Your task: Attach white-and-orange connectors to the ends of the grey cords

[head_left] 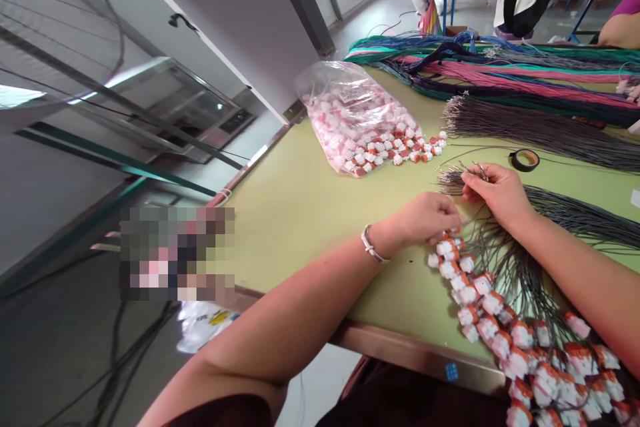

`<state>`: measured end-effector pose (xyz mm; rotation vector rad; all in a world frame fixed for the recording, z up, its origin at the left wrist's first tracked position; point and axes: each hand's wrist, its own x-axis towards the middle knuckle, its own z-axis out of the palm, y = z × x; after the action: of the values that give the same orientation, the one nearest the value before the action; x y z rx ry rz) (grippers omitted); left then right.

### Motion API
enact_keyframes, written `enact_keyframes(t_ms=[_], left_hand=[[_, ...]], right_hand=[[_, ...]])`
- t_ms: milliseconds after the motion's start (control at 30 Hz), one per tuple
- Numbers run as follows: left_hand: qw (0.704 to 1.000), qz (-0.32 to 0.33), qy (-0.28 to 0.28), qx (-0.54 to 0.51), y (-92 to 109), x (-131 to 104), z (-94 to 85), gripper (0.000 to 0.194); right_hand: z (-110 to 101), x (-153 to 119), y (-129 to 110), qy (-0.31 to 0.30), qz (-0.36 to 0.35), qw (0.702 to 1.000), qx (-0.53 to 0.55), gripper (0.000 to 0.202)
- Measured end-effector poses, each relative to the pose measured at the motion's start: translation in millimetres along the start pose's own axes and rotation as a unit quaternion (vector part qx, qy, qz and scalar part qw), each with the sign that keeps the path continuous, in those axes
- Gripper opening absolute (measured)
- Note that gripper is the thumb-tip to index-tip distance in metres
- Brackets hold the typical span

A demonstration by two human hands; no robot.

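Observation:
My left hand (434,219) is closed, fingers curled down, at the top end of a row of white-and-orange plug connectors (467,293) with dark grey wires. What its fingertips grip is mostly hidden; one connector shows right below them. My right hand (503,197) pinches several thin grey wires, their metal-tipped ends (477,172) sticking out past thumb and forefinger. Under and beside this hand lies a bundle of dark grey wires (580,210). The wired connectors run down over the table's front edge in a heap (550,373).
A clear plastic bag (345,107) spills loose connectors (400,147) onto the green tabletop (300,213). Black tape (525,160) lies right of a second grey wire bundle (545,130). Coloured wires (500,70) stretch across the back. A fan guard (60,20) stands left. Another person's arm (620,30) shows far right.

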<state>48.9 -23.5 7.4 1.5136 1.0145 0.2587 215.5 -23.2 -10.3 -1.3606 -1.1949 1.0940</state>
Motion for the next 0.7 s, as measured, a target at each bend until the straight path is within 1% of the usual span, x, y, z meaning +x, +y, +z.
enact_keyframes(t_ms=[67,100,133,167,200,233,267,300,333,367,400,467,533,567,633,700], left_hand=[[0.993,0.053,-0.062,0.084,4,-6,4.2,0.017],[0.987,0.082,-0.078,0.118,6,-7,4.4,0.018],[0.98,0.108,-0.075,0.146,6,-7,2.5,0.022],[0.976,0.128,-0.047,0.17,6,-5,-1.8,0.026],[0.971,0.142,0.002,0.19,3,0,-8.7,0.031],[0.963,0.156,0.081,0.204,0,6,-17.6,0.031],[0.94,0.175,0.187,0.224,-4,15,-27.8,0.026],[0.904,0.191,0.287,0.254,-9,24,-38.3,0.021],[0.87,0.204,0.347,0.284,-14,34,-47.9,0.02],[0.847,0.216,0.37,0.315,-18,44,-55.9,0.022],[0.835,0.219,0.366,0.348,-21,53,-61.5,0.025],[0.818,0.215,0.327,0.422,-24,66,-65.2,0.025],[0.807,0.196,0.287,0.477,-24,71,-61.2,0.026],[0.804,0.183,0.277,0.493,-23,71,-57.8,0.027],[0.805,0.153,0.278,0.501,-21,68,-51.1,0.026],[0.817,0.132,0.287,0.483,-21,61,-46.5,0.024]], right_hand=[[0,0,1,-0.01,0.001,1.0,-0.007,0.027],[0,0,2,-0.017,-0.003,1.0,-0.013,0.028],[0,0,2,-0.025,-0.008,1.0,-0.017,0.026],[0,-1,3,-0.031,-0.013,0.999,-0.018,0.023],[1,-1,3,-0.035,-0.015,0.999,-0.018,0.02],[1,-2,2,-0.036,-0.014,0.999,-0.019,0.018],[1,-2,2,-0.036,-0.009,0.999,-0.019,0.018],[2,-3,1,-0.035,-0.002,0.999,-0.02,0.018],[3,-4,0,-0.033,0.003,0.999,-0.022,0.017],[3,-4,-2,-0.032,0.005,0.999,-0.025,0.015],[4,-5,-3,-0.03,0.002,0.999,-0.032,0.013],[4,-5,-4,-0.027,-0.018,0.998,-0.055,0.01],[4,-5,-5,-0.02,-0.039,0.995,-0.085,0.009],[4,-5,-4,-0.017,-0.047,0.994,-0.097,0.008],[4,-4,-4,-0.017,-0.056,0.992,-0.108,0.007],[4,-4,-4,-0.027,-0.062,0.991,-0.112,0.008]])
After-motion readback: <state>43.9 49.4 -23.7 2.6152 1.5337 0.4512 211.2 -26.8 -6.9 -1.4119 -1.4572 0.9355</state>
